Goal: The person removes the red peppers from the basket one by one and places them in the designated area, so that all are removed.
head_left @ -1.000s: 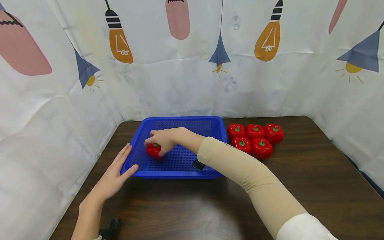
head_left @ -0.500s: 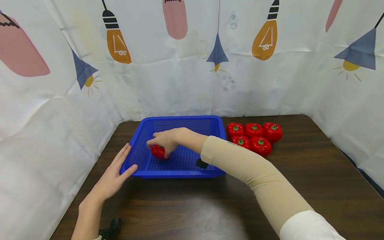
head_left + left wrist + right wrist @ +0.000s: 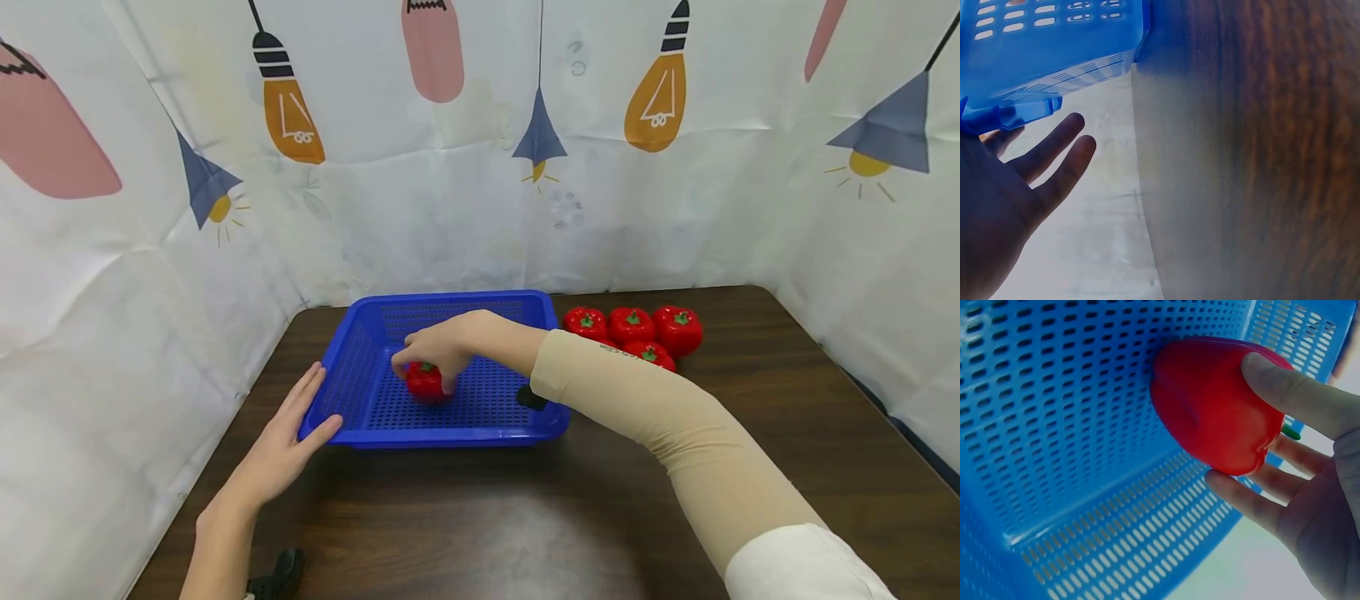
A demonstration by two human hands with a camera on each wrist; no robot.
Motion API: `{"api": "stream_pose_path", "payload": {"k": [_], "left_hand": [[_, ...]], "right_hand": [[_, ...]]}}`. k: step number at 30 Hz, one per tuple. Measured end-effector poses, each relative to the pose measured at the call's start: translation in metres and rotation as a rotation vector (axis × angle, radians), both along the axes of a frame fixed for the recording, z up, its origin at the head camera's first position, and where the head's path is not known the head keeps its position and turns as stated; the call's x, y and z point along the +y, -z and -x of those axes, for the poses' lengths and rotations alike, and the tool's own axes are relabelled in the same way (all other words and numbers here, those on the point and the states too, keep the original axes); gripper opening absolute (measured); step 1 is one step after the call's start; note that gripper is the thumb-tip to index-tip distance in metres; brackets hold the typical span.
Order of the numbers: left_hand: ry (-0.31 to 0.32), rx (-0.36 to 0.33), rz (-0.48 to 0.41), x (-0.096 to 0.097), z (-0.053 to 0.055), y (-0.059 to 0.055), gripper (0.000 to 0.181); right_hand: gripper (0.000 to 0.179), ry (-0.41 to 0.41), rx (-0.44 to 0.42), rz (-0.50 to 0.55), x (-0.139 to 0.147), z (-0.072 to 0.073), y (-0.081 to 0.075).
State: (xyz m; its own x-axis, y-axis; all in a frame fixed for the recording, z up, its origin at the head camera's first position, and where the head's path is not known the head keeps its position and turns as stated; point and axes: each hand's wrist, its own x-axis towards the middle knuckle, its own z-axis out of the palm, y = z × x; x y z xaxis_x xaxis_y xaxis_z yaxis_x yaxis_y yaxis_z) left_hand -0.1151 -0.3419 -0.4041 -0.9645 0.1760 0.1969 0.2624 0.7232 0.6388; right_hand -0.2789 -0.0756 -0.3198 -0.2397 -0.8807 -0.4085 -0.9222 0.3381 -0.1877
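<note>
A blue plastic basket (image 3: 450,437) with perforated walls stands on the dark wooden table. Inside it, left of its middle, my right hand (image 3: 442,343) grips a red bell pepper (image 3: 425,385) from above. The right wrist view shows the thumb on one side of the bell pepper (image 3: 1216,403) and fingers on the other, its green stem toward the palm. It is at or just above the basket floor; I cannot tell which. My left hand (image 3: 273,458) touches the basket's front-left corner, fingers extended; in the left wrist view they reach out straight beside the basket wall (image 3: 1066,62).
Several more red bell peppers (image 3: 632,327) sit together on the table right of the basket, partly hidden by my right sleeve (image 3: 637,400). A white printed curtain (image 3: 450,225) hangs behind and along both sides. Brown tabletop (image 3: 450,525) lies in front of the basket.
My right hand has moved to the right inside the basket, carrying the bell pepper away from the left wall. The left hand has stayed at the basket corner.
</note>
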Motion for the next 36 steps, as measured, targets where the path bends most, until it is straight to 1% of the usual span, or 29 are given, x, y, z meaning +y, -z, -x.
{"api": "stream_pose_path", "payload": {"k": [7,16,22,29,36], "left_hand": [[0.004,0.008,-0.004,0.001,0.0,-0.001,0.077],[0.008,0.024,-0.008,0.002,0.0,0.0,0.076],[0.006,0.027,-0.008,0.001,0.0,-0.002,0.076],[0.005,0.026,-0.007,0.001,0.0,-0.002,0.077],[0.009,0.032,-0.015,0.003,0.0,-0.003,0.077]], "right_hand": [[0.058,-0.019,0.033,0.005,0.02,-0.004,-0.011],[0.058,-0.032,0.052,0.064,0.05,-0.018,-0.031],[0.059,-0.034,0.079,0.102,0.072,-0.023,-0.04],[0.059,-0.01,0.092,0.14,0.101,-0.029,-0.05],[0.061,0.066,0.054,0.192,0.135,-0.029,-0.059]]}}
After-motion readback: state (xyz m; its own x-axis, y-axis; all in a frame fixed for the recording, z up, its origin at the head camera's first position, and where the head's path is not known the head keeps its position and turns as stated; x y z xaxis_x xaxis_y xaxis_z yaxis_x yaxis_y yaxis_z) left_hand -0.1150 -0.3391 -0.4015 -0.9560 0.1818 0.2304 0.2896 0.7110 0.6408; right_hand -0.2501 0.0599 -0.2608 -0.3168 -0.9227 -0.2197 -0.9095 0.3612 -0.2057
